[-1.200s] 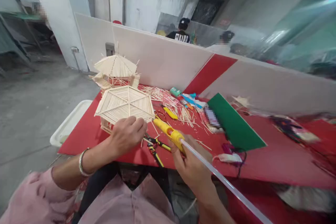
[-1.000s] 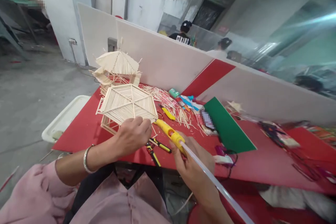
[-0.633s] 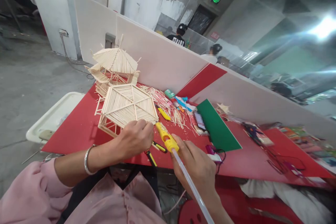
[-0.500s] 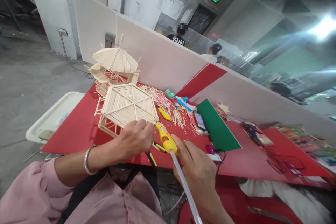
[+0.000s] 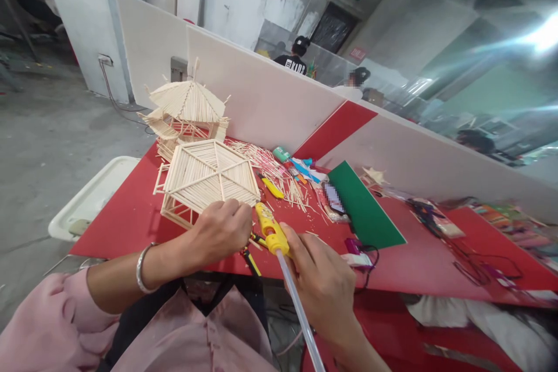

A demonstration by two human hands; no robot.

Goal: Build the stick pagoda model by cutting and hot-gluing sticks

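My right hand (image 5: 322,273) grips a yellow hot glue gun (image 5: 269,226), its nozzle end pointing away from me toward my left hand. A long clear glue stick (image 5: 300,305) sticks out of the gun's back toward me. Curled closed at the near right corner of a hexagonal frame of thin wooden sticks (image 5: 204,168) is my left hand (image 5: 226,225). Its fingertips are hidden, so whatever it pinches does not show. The frame's top is covered in sticks divided by spokes. Behind it stands a stick pavilion model (image 5: 189,102) with a pointed roof.
Loose sticks (image 5: 253,154), a yellow cutter (image 5: 272,187) and yellow-black pliers (image 5: 251,261) lie on the red table (image 5: 126,215). A green board (image 5: 366,209) is at right. A white partition (image 5: 261,81) runs along the back, with people beyond it. A white stool (image 5: 65,218) stands left.
The view has shifted slightly. Both hands keep nearly the same place beside the hexagonal frame, and the glue gun stays in my right hand.
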